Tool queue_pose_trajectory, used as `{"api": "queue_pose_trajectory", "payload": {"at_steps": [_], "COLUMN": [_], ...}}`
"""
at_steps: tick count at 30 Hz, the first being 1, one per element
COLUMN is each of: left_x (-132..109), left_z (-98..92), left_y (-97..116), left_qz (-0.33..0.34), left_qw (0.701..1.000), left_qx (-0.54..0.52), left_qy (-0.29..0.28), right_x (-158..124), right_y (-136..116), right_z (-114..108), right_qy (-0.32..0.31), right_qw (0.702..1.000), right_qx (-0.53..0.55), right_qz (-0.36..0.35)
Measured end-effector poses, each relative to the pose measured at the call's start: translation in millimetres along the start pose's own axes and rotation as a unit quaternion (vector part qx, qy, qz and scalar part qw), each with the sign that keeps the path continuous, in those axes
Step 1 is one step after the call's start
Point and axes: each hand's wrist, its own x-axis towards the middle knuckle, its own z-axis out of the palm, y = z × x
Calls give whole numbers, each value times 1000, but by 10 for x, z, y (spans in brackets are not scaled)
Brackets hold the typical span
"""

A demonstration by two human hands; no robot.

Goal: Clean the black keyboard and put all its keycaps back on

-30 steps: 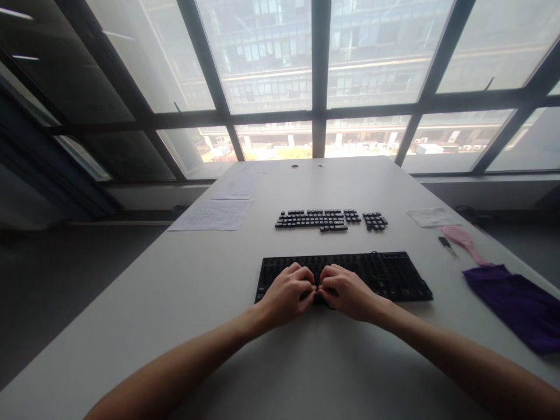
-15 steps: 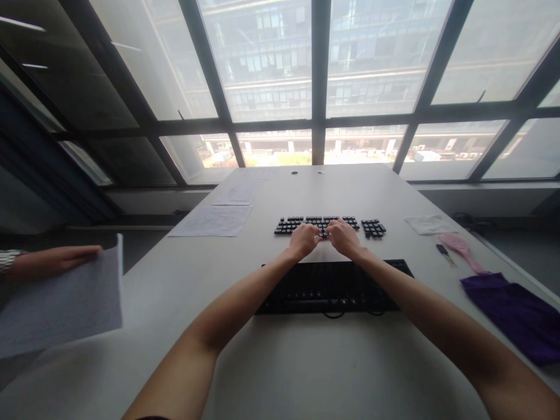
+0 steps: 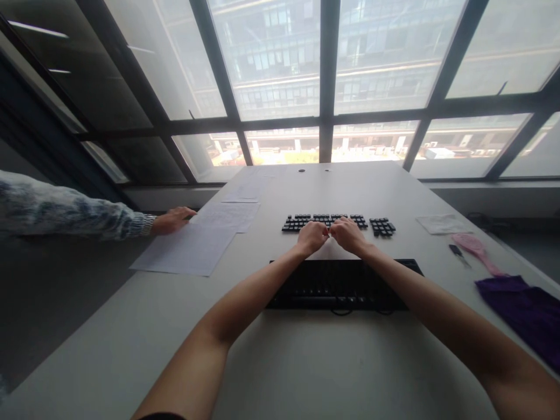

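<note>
You are bringing your left hand [image 3: 312,237] and right hand [image 3: 347,234] together, fingers curled, over the loose keycaps [image 3: 324,221] laid out beyond the keyboard [image 3: 341,286], though whether they are pinching one I cannot tell; such light, hard, slippery caps probably want fingertip pinches on opposite sides.
</note>
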Motion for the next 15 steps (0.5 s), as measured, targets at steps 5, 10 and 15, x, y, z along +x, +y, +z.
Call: {"api": "queue_pose_trajectory", "payload": {"at_steps": [5, 10, 15], "left_x": [-548, -1232, -1530], "left_z": [-246, -315, -277], "left_y": [-7, 53, 42], "left_qz": [42, 92, 93], "left_qw": [997, 984, 976], "left_qx": [-62, -148, -197], "left_qy": [23, 33, 31], "right_x": [-310, -890, -1309], "right_y": [-164, -464, -665], "right_z": [-135, -272, -276], "right_qy": [69, 93, 86], "right_qw": [988, 945, 921], "right_qx": [139, 312, 378], "right_qz": [25, 25, 32]}}
